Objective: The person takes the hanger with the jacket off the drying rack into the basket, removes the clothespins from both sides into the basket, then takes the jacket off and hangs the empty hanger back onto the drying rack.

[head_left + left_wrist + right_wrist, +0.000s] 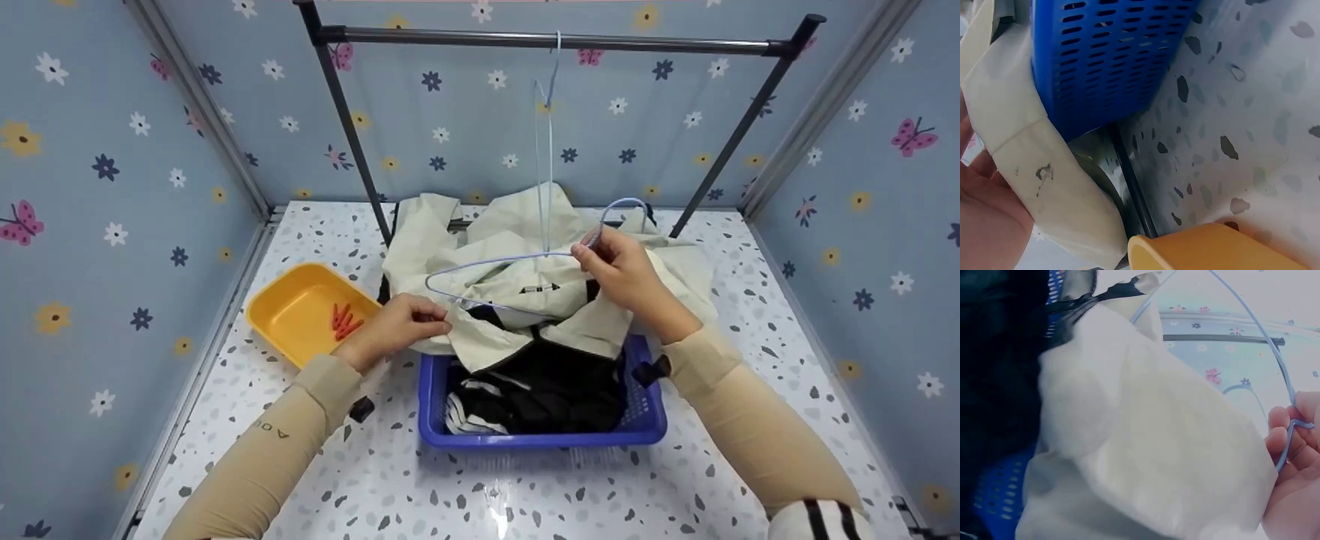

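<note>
A cream jacket (pixel 510 217) with black trim lies spread over the back of a blue basket (pixel 544 440). My right hand (pixel 630 277) grips a light blue wire hanger (pixel 495 260) just below its hook. The hanger's far end reaches left, over the jacket's neck opening. My left hand (pixel 397 326) pinches the jacket's edge at the basket's left side. Cream fabric (pixel 1044 169) covers part of the left fingers in the left wrist view. In the right wrist view, the hanger wire (pixel 1272 346) runs between the curled fingers.
A second wire hanger (pixel 550 150) hangs from the dark rack's rail (pixel 450 36). Left of the basket stands a yellow tray (pixel 289 304) with several red clothespins (pixel 345 322). Black and white clothes (pixel 555 397) fill the basket. Flowered walls (pixel 90 247) enclose the speckled table (pixel 360 487).
</note>
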The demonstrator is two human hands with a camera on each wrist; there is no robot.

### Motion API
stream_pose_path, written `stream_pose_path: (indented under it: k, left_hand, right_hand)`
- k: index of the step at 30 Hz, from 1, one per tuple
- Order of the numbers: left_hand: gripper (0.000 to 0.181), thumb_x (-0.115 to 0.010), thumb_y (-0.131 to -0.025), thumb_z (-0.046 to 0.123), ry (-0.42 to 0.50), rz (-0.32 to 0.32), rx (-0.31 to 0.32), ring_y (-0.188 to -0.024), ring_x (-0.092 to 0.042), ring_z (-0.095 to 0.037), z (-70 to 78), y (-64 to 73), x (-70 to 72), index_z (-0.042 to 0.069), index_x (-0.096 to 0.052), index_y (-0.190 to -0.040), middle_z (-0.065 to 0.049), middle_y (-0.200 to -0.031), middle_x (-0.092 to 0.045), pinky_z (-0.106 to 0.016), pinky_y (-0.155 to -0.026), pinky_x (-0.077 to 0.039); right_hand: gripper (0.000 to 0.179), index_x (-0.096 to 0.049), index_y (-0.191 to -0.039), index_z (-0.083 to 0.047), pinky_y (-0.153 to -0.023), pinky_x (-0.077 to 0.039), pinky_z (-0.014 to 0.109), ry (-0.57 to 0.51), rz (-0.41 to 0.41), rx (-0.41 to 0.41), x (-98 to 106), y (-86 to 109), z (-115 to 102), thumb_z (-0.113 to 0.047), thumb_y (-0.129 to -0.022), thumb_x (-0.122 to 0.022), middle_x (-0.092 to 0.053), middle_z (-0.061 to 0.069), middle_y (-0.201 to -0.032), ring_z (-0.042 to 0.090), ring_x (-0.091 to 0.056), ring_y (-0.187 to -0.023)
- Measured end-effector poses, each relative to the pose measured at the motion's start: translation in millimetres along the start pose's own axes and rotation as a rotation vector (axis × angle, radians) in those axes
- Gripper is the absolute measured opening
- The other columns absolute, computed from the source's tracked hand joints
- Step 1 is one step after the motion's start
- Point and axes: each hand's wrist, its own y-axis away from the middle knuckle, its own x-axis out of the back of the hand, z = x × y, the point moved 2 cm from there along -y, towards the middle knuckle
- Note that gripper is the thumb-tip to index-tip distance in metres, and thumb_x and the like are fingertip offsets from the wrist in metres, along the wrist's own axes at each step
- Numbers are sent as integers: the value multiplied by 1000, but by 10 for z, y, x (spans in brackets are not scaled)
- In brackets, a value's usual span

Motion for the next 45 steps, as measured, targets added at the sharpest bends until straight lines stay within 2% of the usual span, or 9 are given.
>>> stream_pose_path:
  k: [7,13,16,19,26,31,37,40,45]
  left_hand:
    - [14,-79,-100,14,-17,24,-62,-86,-64,-6,-1,28,-55,4,-86,-109,-13,-104,-82,-18,-77,-52]
    - [13,-77,-102,14,-36,18,-106,-78,-59,-3,26,36,-104,4,-85,-106,-10,-92,-79,-18,-72,-47]
    - [13,-76,-103,16,-52,17,-112,-74,-54,-4,42,44,-116,6,-85,-103,-3,-84,-73,-20,-69,-44]
    - [12,-75,-104,17,-64,13,-110,-74,-54,-5,61,50,-122,9,-85,-103,0,-85,-72,-21,-69,-45]
    - [14,-74,-104,17,-91,4,-119,-77,-58,-6,71,68,-130,9,-85,-108,-7,-96,-80,-21,-73,-49]
    - [16,-75,-104,17,-103,3,-124,-82,-62,-5,50,80,-137,8,-85,-112,-8,-105,-82,-21,-77,-52]
    - [15,-74,-105,18,-119,-5,-128,-82,-62,-8,43,84,-134,10,-85,-110,-7,-103,-81,-22,-76,-52]
    - [14,-74,-105,19,-119,-8,-134,-80,-61,-8,42,83,-137,11,-85,-107,-6,-99,-80,-22,-74,-50]
    - [12,-75,-104,18,-119,-2,-149,-78,-59,-6,30,81,-147,11,-85,-104,-4,-94,-78,-21,-73,-48]
  right_hand:
    - [15,-66,-95,5,-56,-40,20,-29,-16,-11,-77,-112,-143,-5,-107,-66,-59,-3,-73,4,-47,-60]
    - [16,-66,-98,3,-59,-38,21,0,-57,3,-173,-193,-194,-8,-109,-64,-56,-5,-76,6,-46,-64]
    - [16,-65,-100,3,-63,-38,22,-2,-94,4,-203,-218,-233,-8,-110,-60,-56,-4,-79,7,-46,-68]
    - [15,-65,-100,2,-65,-41,22,-23,-130,-2,-213,-250,-290,-6,-111,-58,-58,-3,-81,6,-48,-69]
    - [15,-62,-104,7,-62,-44,21,-111,-203,-3,-266,-375,-470,-4,-111,-55,-61,1,-83,7,-51,-67]
    - [16,-62,-107,7,-64,-45,22,-93,-237,1,-362,-479,-620,-6,-112,-54,-60,1,-85,9,-51,-69]
    - [14,-65,-107,2,-66,-45,23,-76,-234,21,-512,-640,-830,-7,-112,-55,-61,-2,-85,8,-51,-70]
    - [16,-65,-106,5,-65,-43,23,-83,-230,46,-575,-723,-957,-6,-111,-55,-61,-3,-84,8,-50,-70]
    - [16,-65,-106,4,-70,-43,24,-90,-249,84,-608,-829,-1153,-7,-112,-55,-62,1,-87,10,-52,-75]
